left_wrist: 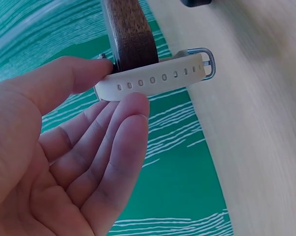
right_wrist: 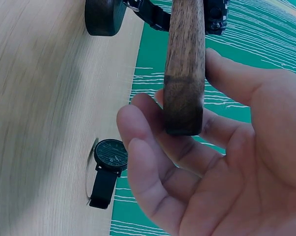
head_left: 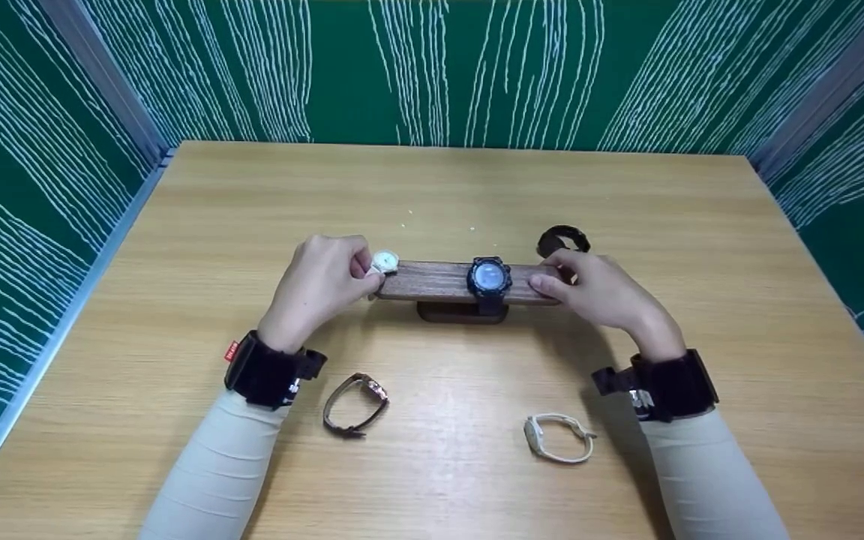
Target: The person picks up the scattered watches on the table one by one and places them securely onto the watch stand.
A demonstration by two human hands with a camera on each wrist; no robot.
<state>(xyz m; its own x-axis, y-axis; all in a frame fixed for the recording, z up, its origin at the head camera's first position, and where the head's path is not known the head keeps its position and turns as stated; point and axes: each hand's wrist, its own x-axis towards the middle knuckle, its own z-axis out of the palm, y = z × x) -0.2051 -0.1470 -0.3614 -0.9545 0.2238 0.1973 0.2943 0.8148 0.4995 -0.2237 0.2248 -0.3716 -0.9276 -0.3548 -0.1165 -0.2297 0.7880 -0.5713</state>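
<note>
Pinching a white-strapped watch [head_left: 385,262], the left hand [head_left: 321,283] was at the left end of the wooden stand [head_left: 432,282], mid-frame; right hand [head_left: 606,291] gripped the opposite end. Dark watch [head_left: 489,277] sat on it, between them.

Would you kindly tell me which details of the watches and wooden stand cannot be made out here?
Head view: the right end of the wooden bar, covered by the right hand.
Head view: the reading on the bar's black watch, too small.
Left wrist view: the dial of the bar's white watch, turned away.
Right wrist view: part of the base, cut off by the top edge.
</note>
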